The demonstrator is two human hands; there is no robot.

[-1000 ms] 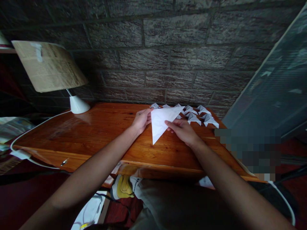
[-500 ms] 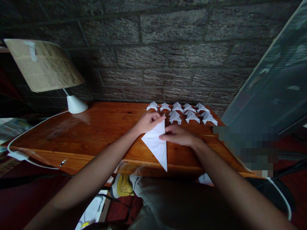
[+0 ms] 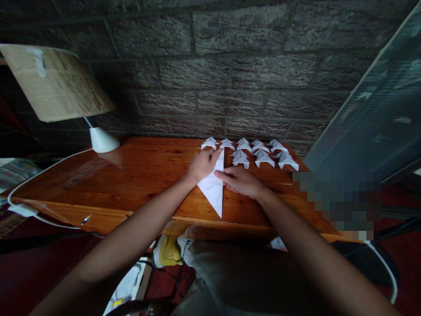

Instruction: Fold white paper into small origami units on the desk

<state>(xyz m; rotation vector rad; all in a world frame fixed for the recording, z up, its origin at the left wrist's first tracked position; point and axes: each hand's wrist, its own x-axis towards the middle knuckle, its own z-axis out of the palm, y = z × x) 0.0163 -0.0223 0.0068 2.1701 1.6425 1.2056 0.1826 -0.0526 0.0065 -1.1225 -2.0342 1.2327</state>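
A white sheet of paper [image 3: 213,193], folded into a triangle, lies over the wooden desk with one long point toward me. My left hand [image 3: 204,166] is closed on its upper part, with the fingertips by the top corner. Along the right edge, my right hand [image 3: 242,181] pinches the paper, thumb on top and fingers partly hidden underneath. Just beyond my hands, several small folded paper figures [image 3: 264,158] stand in two rows. All of them are white with pointed tips.
The wooden desk [image 3: 148,171] backs onto a dark brick wall [image 3: 210,70]. At the left stands a lamp with a paper-covered shade [image 3: 62,87] and a white base [image 3: 103,140]. A translucent panel [image 3: 358,114] rises on the right. A white cord [image 3: 49,169] trails off the left side.
The folded paper has moved away from me, up the desk, and its near point has drawn back from the front edge. My left hand has flattened further over the top corner.
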